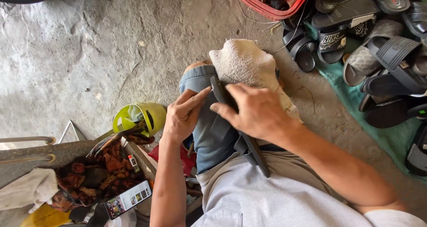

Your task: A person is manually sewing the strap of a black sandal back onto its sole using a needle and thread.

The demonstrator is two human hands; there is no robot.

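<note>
1. The left hand (182, 115) presses its fingertips against the edge of a dark grey rubber slide sandal (240, 122), gripping it.
2. The sandal stands on edge across the knee in blue denim (202, 133), its long axis running diagonally from upper left toward the lower right.
3. The right hand (258, 111) clasps the sandal from above, beside a beige towel (244, 62).
</note>
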